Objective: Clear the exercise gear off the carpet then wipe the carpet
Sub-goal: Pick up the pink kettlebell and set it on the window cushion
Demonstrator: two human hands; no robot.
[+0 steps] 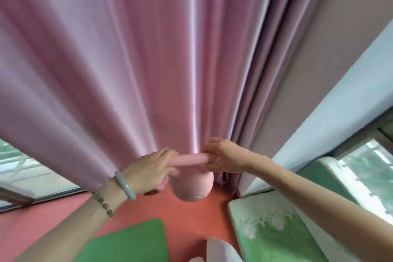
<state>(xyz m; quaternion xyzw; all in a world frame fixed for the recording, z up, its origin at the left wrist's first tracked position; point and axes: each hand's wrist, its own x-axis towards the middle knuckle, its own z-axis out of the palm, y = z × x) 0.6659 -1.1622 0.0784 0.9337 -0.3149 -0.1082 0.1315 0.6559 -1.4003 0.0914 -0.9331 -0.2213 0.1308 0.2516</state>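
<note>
Both hands hold a pink kettlebell (192, 185) by its handle (189, 159), which lies level between them. The left hand (148, 170) curls its fingers over the handle's left end, and the right hand (225, 157) wraps the right end, thumb on top. The round body of the weight hangs below the handle, over the red floor (191, 217) and just in front of the foot of a long pink curtain (127, 59); whether its base touches the floor I cannot tell. On the left wrist sit a pale green bangle (125, 185) and, further up the arm, a bead bracelet (104, 205). A plain green mat (131, 242) lies on the floor near the lower edge, between the two forearms. To the right lies a padded green mat (272, 229) with a white flower pattern, under the right forearm. A window (32, 172) shows at the left, beside the curtain's edge, and a grey wall (329, 49) rises to the curtain's right.
</note>
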